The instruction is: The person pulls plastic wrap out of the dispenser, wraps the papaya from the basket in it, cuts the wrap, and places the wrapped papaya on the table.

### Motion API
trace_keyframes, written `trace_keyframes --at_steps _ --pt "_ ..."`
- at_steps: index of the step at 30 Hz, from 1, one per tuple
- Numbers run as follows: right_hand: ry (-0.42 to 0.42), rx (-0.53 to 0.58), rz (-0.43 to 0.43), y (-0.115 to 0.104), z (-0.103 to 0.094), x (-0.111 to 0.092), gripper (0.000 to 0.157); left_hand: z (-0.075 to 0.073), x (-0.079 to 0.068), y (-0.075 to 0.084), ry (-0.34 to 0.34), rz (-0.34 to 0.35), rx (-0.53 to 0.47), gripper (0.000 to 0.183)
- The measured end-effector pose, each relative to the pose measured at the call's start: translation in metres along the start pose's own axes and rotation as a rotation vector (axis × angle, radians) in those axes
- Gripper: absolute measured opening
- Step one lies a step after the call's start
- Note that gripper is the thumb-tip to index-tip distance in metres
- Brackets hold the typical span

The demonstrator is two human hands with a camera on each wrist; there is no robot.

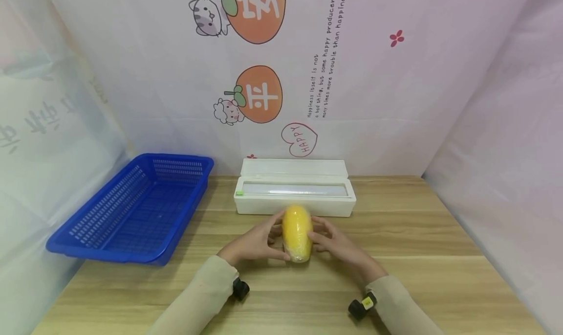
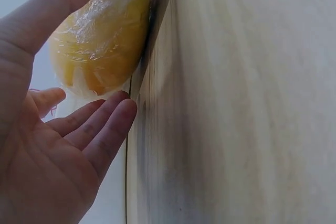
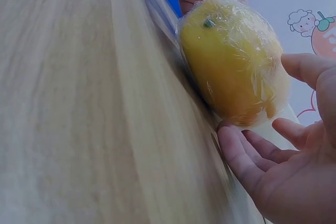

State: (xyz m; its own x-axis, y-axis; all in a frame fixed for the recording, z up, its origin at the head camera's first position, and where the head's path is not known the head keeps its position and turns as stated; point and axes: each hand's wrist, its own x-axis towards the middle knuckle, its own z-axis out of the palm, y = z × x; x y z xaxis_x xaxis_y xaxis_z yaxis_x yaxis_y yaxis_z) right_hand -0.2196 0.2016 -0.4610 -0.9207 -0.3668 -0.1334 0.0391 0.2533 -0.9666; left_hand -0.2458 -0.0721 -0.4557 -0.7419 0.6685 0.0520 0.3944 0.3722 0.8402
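Note:
A yellow mango [image 1: 297,233] in crinkled clear film is between my two hands, close over the wooden table. From its left side, my left hand [image 1: 264,239] holds it, thumb along the near end. My right hand [image 1: 334,239] holds the opposite side with thumb and fingertips. In the left wrist view the left fingers [image 2: 107,129] reach under the mango's far end. Seen from the right wrist, a small dark green spot marks the mango [image 3: 231,61], and the right thumb [image 3: 304,67] lies at its edge.
Just behind the mango stands a white cling film dispenser [image 1: 294,207], its lid [image 1: 293,167] raised. A blue plastic basket [image 1: 171,232] sits at the left on the wooden table [image 1: 418,256]. Printed white sheeting [image 1: 374,105] encloses the back and sides.

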Motion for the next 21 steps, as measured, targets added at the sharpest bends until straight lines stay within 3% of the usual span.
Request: trace_keyframes --at_steps 6,13,17,21 --pt "-0.017 0.031 -0.025 0.002 -0.003 -0.001 0.07 -0.001 -0.001 0.002 0.001 -0.002 0.006 0.114" --pt "-0.008 -0.02 -0.049 0.003 -0.006 -0.003 0.069 -0.002 -0.002 0.0 0.001 -0.021 0.023 0.114" --pt "-0.003 -0.074 -0.051 0.004 -0.011 -0.006 0.068 -0.007 -0.006 0.0 0.013 -0.059 0.097 0.114" --pt "0.047 -0.203 -0.079 0.003 -0.015 -0.012 0.067 -0.014 -0.012 0.001 0.035 -0.072 0.209 0.11"
